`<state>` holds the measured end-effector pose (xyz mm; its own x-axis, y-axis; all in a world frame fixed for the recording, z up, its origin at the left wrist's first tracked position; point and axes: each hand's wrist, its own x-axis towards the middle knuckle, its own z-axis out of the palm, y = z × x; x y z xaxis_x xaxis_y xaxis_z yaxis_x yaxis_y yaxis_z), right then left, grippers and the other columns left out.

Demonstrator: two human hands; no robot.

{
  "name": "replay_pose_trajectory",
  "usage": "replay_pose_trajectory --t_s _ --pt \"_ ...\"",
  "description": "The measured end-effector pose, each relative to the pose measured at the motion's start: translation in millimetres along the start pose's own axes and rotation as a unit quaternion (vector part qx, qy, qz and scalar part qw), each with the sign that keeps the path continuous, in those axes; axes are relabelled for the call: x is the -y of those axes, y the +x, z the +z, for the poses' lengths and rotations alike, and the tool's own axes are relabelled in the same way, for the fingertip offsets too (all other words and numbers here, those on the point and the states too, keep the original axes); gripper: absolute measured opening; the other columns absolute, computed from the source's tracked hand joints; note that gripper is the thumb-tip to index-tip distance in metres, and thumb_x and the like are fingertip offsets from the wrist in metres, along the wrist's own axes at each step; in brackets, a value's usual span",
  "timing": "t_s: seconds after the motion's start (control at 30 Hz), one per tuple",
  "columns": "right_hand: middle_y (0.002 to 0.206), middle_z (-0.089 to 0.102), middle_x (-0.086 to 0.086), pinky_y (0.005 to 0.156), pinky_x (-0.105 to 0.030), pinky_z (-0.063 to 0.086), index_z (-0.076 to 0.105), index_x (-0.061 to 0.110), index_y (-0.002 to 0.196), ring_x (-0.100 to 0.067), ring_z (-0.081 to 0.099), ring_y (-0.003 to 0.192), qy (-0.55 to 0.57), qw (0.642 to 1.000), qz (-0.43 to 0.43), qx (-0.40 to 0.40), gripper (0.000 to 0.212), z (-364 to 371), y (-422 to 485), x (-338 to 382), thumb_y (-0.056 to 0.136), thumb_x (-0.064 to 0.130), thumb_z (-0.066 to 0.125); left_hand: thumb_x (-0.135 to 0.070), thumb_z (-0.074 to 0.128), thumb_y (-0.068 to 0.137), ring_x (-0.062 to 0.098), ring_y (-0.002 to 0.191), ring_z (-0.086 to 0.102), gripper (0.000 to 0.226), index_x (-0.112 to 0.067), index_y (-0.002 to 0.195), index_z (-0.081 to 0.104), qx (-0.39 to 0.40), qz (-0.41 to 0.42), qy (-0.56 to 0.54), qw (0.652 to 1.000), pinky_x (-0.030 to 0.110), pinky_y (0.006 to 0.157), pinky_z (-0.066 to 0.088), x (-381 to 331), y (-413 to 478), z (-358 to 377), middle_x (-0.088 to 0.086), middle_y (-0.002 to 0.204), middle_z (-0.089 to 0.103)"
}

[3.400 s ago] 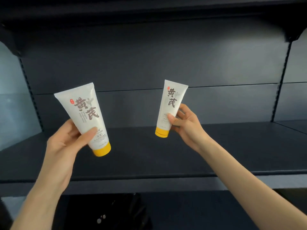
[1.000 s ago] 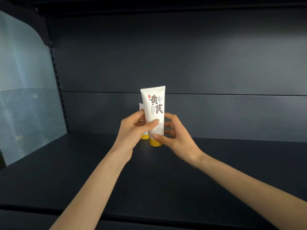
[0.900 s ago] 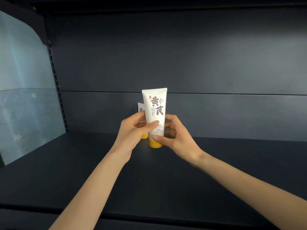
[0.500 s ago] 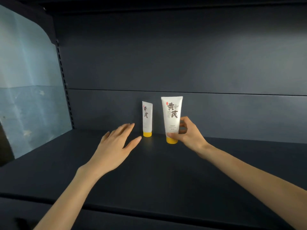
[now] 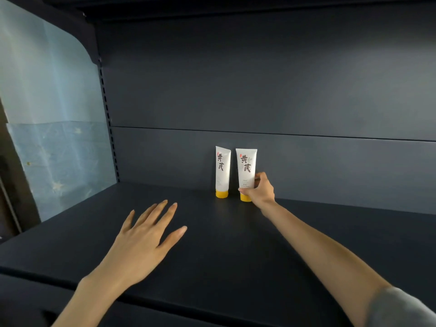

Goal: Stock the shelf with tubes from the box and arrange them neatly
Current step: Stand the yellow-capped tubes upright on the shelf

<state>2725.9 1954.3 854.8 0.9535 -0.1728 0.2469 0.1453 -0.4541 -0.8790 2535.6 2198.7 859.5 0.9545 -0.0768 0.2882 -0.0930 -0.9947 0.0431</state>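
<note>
Head cam: right hand [image 5: 260, 192] pinches white yellow-capped plastic tube [image 5: 246, 166] right of twin tube [image 5: 222, 168]; left hand [image 5: 141, 244] splayed, empty. Line up caps, then release.

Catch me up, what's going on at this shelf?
A person is stocking the shelf with tubes. Two white tubes with yellow caps stand cap-down, side by side, near the back. The right hand grips the right tube low down, just above its cap. The left tube stands free. The left hand is open with fingers spread, low over the shelf and holding nothing.
</note>
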Motion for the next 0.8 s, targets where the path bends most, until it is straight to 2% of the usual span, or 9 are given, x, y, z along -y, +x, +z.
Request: replay_pose_trajectory --t_s 0.13,0.3,0.5,0.63,0.73,0.8 --pt "0.125 0.055 -0.008 0.092 -0.041 0.05 0.042 0.012 0.118 -0.026 0.053 0.118 -0.007 1.0 0.013 -0.023 0.056 13.7 7.6 -2.1 0.076 0.021 0.079 -0.072 -0.009 0.07 0.001 0.144 -0.005 0.076 -0.037 0.136 -0.02 0.003 -0.012 -0.02 1.0 0.032 0.117 -0.005 6.9 -3.6 -0.3 -0.015 0.158 -0.006" --pt "0.119 0.052 -0.008 0.082 -0.037 0.047 0.043 0.011 0.113 -0.026 0.055 0.111 -0.032 0.998 0.008 -0.051 0.055 23.9 6.7 -3.4 0.075 0.024 0.08 -0.071 -0.009 0.069 0.0 0.144 -0.004 0.084 -0.037 0.146 -0.008 0.007 -0.019 -0.034 0.999 0.031 0.117 -0.005 8.6 -3.4 0.2 -0.016 0.158 -0.005" --pt "0.127 0.048 -0.012 0.095 -0.043 0.049 0.042 0.007 0.123 -0.028 0.05 0.12 -0.023 0.999 0.017 -0.029 0.06 19.7 2.9 1.0 0.077 0.02 0.078 -0.07 -0.003 0.074 0.0 0.144 -0.001 0.081 -0.037 0.148 -0.003 0.018 -0.014 -0.043 0.999 0.031 0.117 -0.003 9.4 -2.3 0.3 -0.016 0.158 -0.002" --pt "0.131 0.043 -0.012 0.091 -0.036 0.046 0.039 0.008 0.127 -0.026 0.049 0.118 -0.026 0.999 0.018 -0.023 0.06 4.9 -5.3 7.0 0.081 0.026 0.074 -0.069 -0.001 0.076 0.001 0.144 0.001 0.08 -0.037 0.149 0.001 0.014 -0.004 -0.053 0.999 0.033 0.118 -0.002 12.4 -2.3 -5.6 -0.015 0.159 0.001" --pt "0.138 0.04 -0.01 0.084 -0.034 0.043 0.035 0.01 0.136 -0.026 0.048 0.12 -0.128 0.992 -0.016 0.002 0.061 -16.0 -16.8 11.1 0.089 0.037 0.062 -0.069 0.001 0.076 0.003 0.145 0.003 0.081 -0.036 0.15 0.004 0.009 0.007 -0.058 0.998 0.034 0.118 0.0 13.4 -1.5 -10.9 -0.014 0.159 0.003" --pt "0.143 0.037 -0.008 0.09 -0.04 0.045 0.031 0.013 0.142 -0.028 0.046 0.125 -0.234 0.97 -0.053 0.025 0.063 -32.5 -28.5 14.7 0.093 0.046 0.053 -0.068 0.003 0.079 0.005 0.146 0.003 0.078 -0.035 0.15 0.004 0.009 0.017 -0.057 0.998 0.036 0.118 0.002 13.2 0.6 -13.3 -0.012 0.159 0.004"
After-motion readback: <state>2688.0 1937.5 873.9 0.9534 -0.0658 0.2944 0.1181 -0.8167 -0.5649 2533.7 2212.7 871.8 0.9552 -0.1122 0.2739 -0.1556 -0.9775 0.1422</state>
